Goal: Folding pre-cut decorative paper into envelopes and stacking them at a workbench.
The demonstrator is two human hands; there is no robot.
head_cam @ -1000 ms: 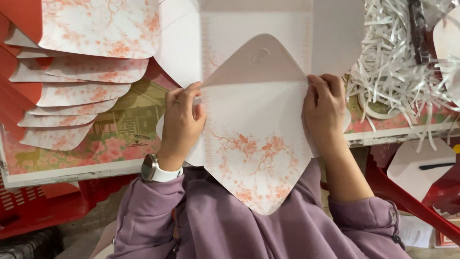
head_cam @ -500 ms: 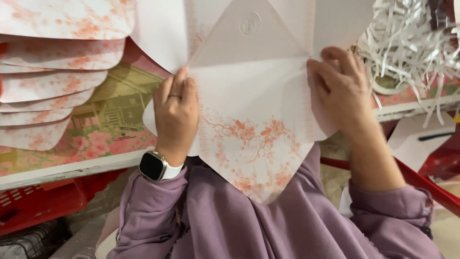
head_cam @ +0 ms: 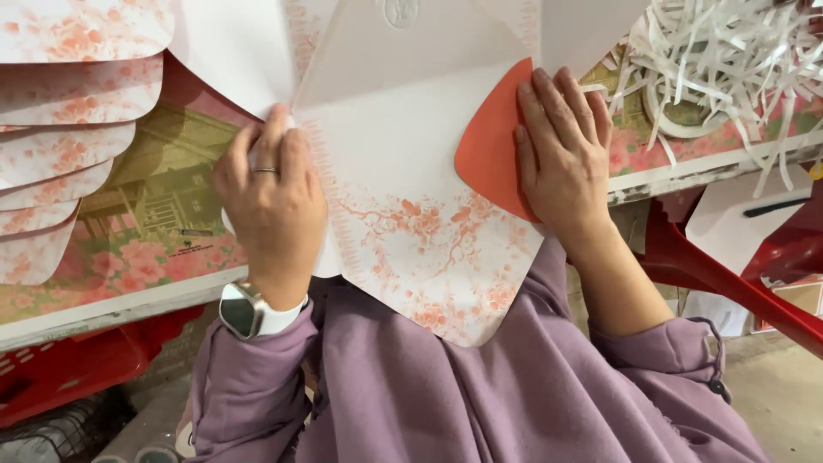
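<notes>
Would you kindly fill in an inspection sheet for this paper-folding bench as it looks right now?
Surface: table under a printed cover of pink flowers and a building, pale front edge.
Job's things: white envelope blank with orange blossom print lies flat, lower point over the table edge; its right side flap is folded in, orange side up.
Clutter: stack of printed flaps fanned out at left; shredded white paper strips at right.
Grippers: left hand, with ring and watch, presses the blank's left edge; right hand presses the orange flap.
Cables: nothing seen.
Surroundings: red crate below left, red frame at right.
</notes>
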